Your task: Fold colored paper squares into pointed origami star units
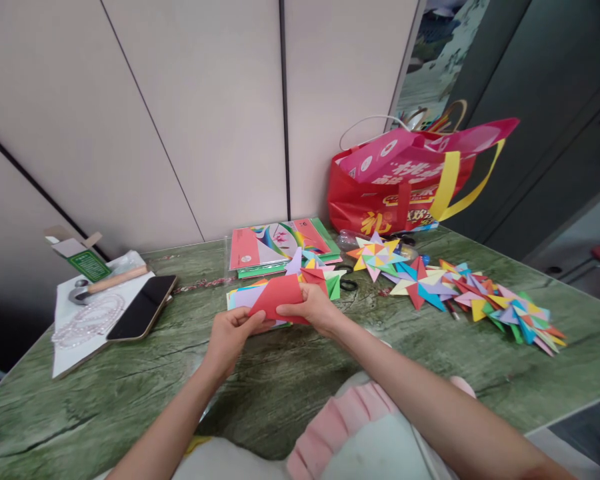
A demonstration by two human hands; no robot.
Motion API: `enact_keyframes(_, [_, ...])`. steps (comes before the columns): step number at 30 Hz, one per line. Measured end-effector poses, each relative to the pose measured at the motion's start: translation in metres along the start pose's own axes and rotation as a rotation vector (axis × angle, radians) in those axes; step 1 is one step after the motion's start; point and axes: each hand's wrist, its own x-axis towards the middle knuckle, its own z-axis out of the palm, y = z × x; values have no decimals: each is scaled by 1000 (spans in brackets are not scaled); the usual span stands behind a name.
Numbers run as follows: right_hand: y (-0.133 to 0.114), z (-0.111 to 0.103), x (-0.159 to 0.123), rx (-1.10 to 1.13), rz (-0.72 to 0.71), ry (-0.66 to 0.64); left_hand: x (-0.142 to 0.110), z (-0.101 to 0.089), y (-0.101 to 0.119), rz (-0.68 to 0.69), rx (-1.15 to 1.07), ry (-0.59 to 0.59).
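Note:
A folded piece of red paper [279, 297] is held up between both of my hands, over the near side of the table. My left hand [233, 333] pinches its lower left edge between thumb and fingers. At its right end, my right hand [310, 308] grips it with the thumb in front. Just behind it lie sheets of coloured paper [243, 298], partly covered by the red piece. Close beyond my right hand is a partly assembled origami piece [325, 275] in several colours.
Packs of coloured paper [280, 243] lie at the back, with black scissors [349, 285] nearby. Folded paper stars [420, 283] spread along the right. A red gift bag [405, 180] stands behind them. At left are a phone [143, 308], a hammer [113, 280], a bead string [90, 320] and a green box [87, 263].

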Motion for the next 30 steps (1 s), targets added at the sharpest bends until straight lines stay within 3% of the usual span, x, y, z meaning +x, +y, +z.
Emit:
enact_keyframes(6, [-1,-7,6,31,54,25,3,-1,0,21,-36,86])
enact_keyframes(17, [-6,-4,4,60,-13,121,6,-2,-2,34,10,64])
enact_keyframes(25, [3,-6,5,-61,45,14,7,-4,-2,104,-137,125])
enact_keyframes(30, [2,-8,8,-110,-130,126,7,-4,-4,135,-25,102])
